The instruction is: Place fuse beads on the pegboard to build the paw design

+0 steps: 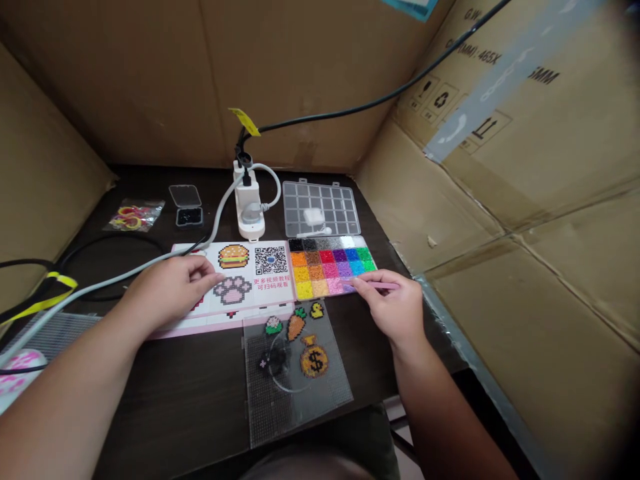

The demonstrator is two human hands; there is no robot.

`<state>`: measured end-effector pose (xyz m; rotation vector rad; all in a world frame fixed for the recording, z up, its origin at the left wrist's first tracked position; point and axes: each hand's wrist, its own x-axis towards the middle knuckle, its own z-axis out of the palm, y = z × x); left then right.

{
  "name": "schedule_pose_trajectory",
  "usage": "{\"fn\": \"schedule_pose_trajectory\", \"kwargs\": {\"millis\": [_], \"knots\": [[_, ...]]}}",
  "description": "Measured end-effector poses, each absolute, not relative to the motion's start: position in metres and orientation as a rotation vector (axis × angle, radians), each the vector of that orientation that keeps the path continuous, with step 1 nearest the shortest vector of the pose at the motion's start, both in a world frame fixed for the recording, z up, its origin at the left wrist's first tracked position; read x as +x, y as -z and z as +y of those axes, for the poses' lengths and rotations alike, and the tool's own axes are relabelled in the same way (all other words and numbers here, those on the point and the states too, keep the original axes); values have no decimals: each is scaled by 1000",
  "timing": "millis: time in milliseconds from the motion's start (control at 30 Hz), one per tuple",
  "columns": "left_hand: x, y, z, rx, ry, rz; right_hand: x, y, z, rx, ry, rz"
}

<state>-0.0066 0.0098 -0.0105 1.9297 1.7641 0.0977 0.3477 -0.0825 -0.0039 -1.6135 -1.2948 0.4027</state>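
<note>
Hands: left (170, 290) open (right (390, 308) pinching tweezers (375, 285))

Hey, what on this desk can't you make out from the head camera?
In the head view:
- The pattern card: its left part is hidden by the left hand.
- The pink tool: its middle is hidden by the right hand.
- The pink object: cut off by the left edge.
- The small open box: its black contents are too small to identify.
- The bead tray: single beads are too small to tell apart.
</note>
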Motion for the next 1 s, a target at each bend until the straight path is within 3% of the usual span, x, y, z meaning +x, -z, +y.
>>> {"fn": "schedule_pose_trajectory", "kwargs": {"millis": [1000], "knots": [[-8,17,11,1941,-107,1798,350,6,-78,-1577,-522,-1135]]}}
